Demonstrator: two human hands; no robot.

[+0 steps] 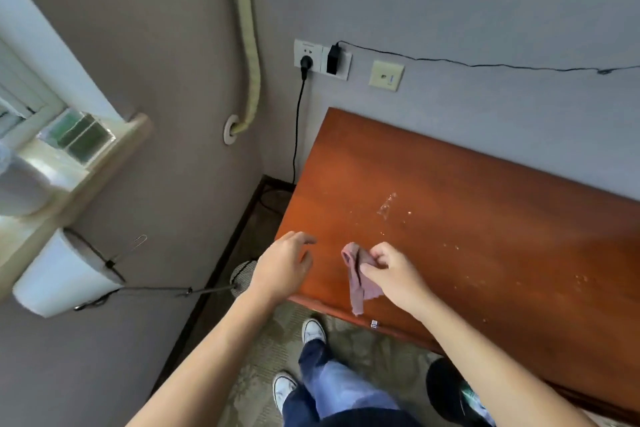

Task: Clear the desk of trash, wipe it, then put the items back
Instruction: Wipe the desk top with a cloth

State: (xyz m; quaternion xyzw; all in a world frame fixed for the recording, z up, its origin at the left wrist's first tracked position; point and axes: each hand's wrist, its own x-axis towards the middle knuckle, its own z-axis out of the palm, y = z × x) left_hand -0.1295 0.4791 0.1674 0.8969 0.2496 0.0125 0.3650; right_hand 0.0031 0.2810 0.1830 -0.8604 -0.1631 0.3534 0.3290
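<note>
Pink cloth (360, 279) pinched in right hand (394, 274), hanging over near edge of wooden surface (467, 184).

Right grip closed on cloth w/ thumb + curled fingers, lower end of cloth dangling past surface edge. Left hand (282, 267) just beside it over surface's left corner, fingers loosely spread, holding nothing. Wet smear + crumbs (388, 204) on surface beyond cloth, more specks to the right. Black bin (446, 388) on floor below near edge. Wall sockets (322, 59) w/ plugs above surface's far corner.
</note>
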